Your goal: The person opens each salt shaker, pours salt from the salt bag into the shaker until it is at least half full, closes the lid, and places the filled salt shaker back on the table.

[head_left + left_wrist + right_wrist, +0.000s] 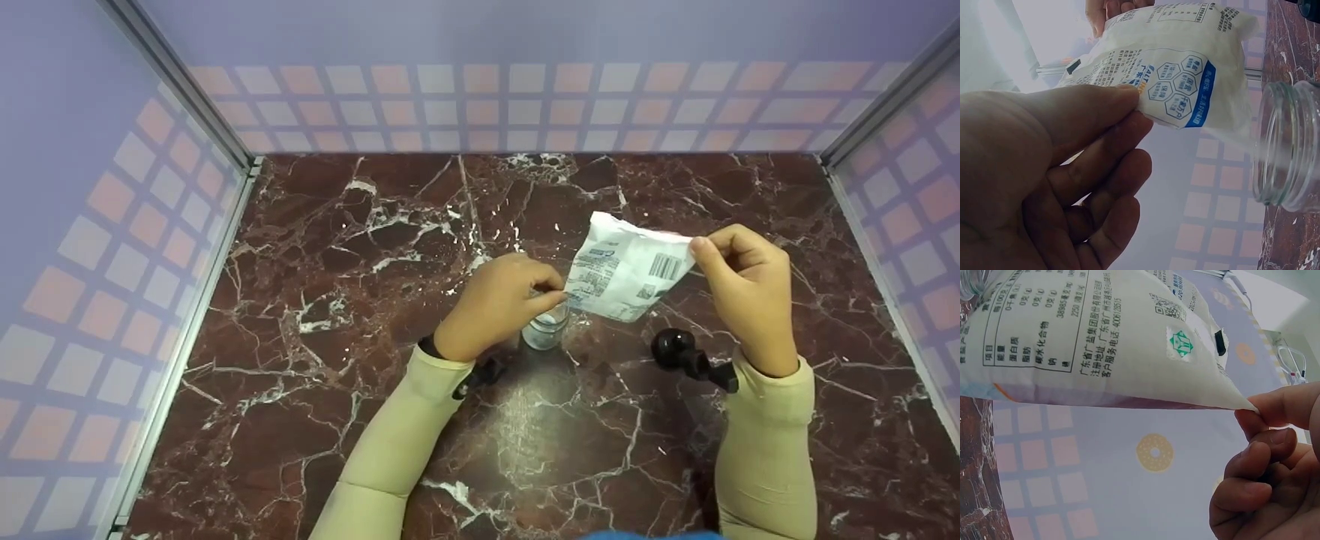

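A white printed bag of salt (626,274) is held tilted in the air between the two hands. My left hand (504,301) pinches its lower left edge between thumb and index finger, the other fingers loosely curled. By its upper right corner, my right hand (750,292) pinches the bag with thumb and index finger. A small clear glass jar (544,334) stands on the table just beneath the left hand, partly hidden by it. In the left wrist view, a pale stream of salt (1233,136) runs from the bag's low corner into the open mouth of the jar (1283,143).
White grains (517,236) lie scattered on the dark red marbled table (315,420) behind the jar. Black wrist cameras (675,349) stick out under both wrists. Purple panels with a pink and white check (480,79) enclose the table at the back and sides.
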The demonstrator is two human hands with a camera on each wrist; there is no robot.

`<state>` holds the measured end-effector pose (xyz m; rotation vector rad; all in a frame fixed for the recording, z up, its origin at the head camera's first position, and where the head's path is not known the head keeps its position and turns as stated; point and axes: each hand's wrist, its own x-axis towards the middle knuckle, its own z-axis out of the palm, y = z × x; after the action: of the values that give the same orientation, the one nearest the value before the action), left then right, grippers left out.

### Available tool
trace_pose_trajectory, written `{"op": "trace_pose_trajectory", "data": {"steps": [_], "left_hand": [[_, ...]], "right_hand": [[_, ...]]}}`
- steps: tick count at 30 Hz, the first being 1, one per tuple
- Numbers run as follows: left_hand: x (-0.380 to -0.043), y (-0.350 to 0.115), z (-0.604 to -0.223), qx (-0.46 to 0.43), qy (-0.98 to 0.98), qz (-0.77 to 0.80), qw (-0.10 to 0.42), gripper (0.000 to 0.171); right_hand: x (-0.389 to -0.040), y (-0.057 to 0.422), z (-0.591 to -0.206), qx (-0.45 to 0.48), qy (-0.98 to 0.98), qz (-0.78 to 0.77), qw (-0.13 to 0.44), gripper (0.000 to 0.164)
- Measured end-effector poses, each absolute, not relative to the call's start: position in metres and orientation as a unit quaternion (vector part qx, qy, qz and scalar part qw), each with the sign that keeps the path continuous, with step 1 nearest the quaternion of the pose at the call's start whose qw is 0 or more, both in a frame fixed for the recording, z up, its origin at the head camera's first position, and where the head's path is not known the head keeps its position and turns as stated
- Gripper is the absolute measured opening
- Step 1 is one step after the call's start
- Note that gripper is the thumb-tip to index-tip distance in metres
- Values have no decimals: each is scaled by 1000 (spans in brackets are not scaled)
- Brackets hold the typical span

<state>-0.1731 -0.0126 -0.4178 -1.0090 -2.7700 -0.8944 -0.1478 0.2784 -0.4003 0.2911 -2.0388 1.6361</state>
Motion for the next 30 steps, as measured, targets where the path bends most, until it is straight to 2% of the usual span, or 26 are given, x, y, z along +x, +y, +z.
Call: {"op": "trace_pose_trajectory", "data": {"steps": [30], "left_hand": [[-171, -13, -416, -325, -898, -294, 27, 18]], "right_hand": [[-146, 275, -399, 115, -723, 624, 274, 19]]}}
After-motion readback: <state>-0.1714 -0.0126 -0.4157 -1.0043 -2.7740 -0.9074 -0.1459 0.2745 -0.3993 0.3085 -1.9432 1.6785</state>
